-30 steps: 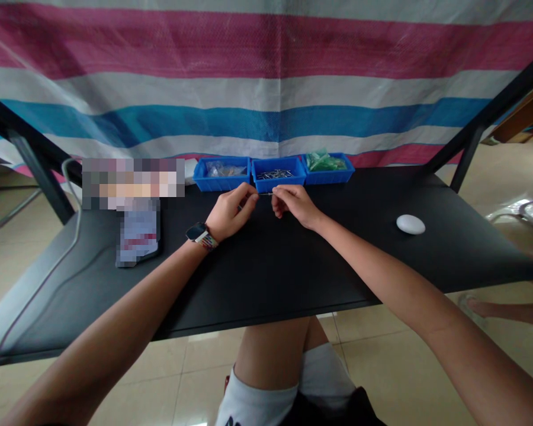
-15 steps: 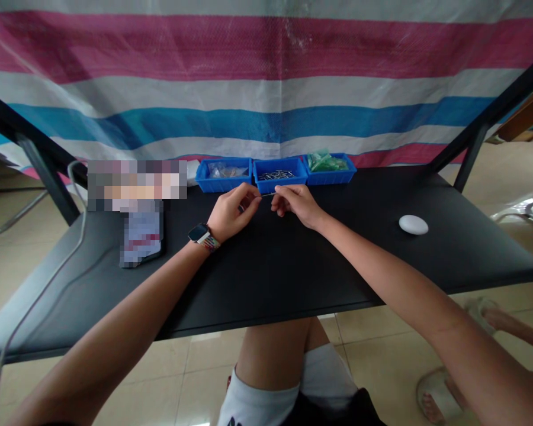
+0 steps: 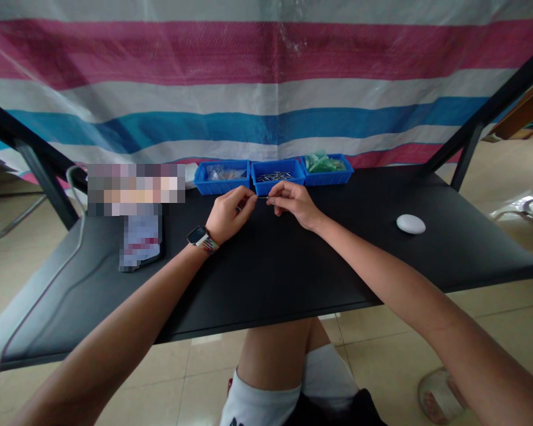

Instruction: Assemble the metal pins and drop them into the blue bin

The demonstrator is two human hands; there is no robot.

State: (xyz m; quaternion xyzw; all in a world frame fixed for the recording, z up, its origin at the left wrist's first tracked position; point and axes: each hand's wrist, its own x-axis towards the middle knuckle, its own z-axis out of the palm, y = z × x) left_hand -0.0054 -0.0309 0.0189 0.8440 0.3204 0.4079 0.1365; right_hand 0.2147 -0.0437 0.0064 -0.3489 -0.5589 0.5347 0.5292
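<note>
My left hand (image 3: 227,214) and my right hand (image 3: 292,202) meet over the far middle of the black table (image 3: 293,266), fingertips pinched toward each other. A thin metal pin (image 3: 262,197) bridges the small gap between them, held by both pinches. The left wrist carries a watch (image 3: 199,235). Just behind the hands stand three blue bins: the left one (image 3: 222,176) with clear bags, the middle one (image 3: 279,176) with small metal parts, the right one (image 3: 327,168) with green pieces.
A white oval object (image 3: 411,223) lies on the table at the right. A blurred flat item (image 3: 141,239) and a blurred block sit at the left, beside a grey cable (image 3: 35,296). A striped tarp hangs behind. Someone's sandalled foot (image 3: 439,393) shows at lower right.
My two hands have drawn closer together, shortening the visible stretch of the pin. The other person's foot on the floor at the right has shifted lower.
</note>
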